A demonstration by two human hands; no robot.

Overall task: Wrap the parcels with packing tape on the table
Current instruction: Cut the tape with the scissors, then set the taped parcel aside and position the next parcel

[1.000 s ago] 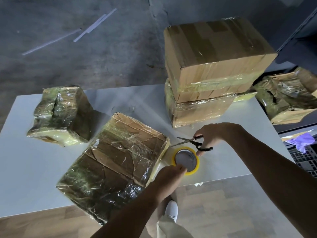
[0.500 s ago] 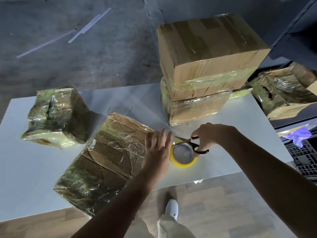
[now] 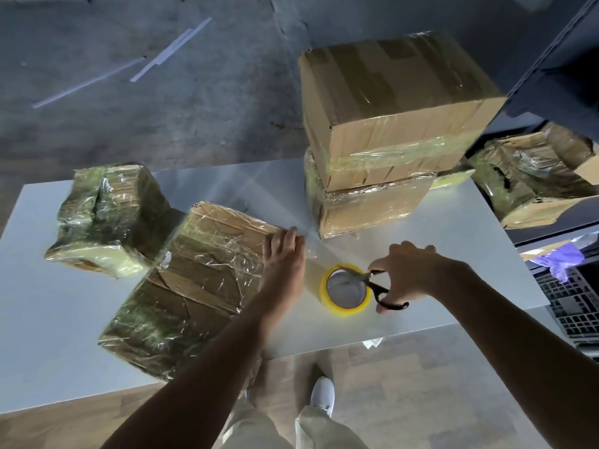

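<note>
My left hand point(image 3: 282, 260) lies flat, fingers together and stretched out, pressing on the right edge of the flat tape-wrapped parcel point(image 3: 194, 286), just left of the yellow tape roll point(image 3: 346, 290). It grips nothing; the palm simply rests on the crinkled film. A strip of clear tape runs from that edge of the parcel to the roll, passing under my wrist.

My right hand point(image 3: 411, 275) is closed around the black handles of a pair of scissors point(image 3: 372, 285), to the right of the tape roll. The blades reach across the top of the roll toward its far-left rim; whether they are parted I cannot tell.

The tape roll lies flat on the white table point(image 3: 453, 260), near its front edge. Behind the roll stand two stacked boxes: a taped cardboard box point(image 3: 395, 105) on top of a lower wrapped box point(image 3: 366, 205). Far left of the roll, past the flat parcel, sits a small crumpled wrapped parcel point(image 3: 107, 218). To the right of the roll, off the table edge, another torn wrapped parcel point(image 3: 534, 179) lies on a dark shelf.

Below the roll, under the table edge, my white shoe point(image 3: 323, 395) shows on the wooden floor.
</note>
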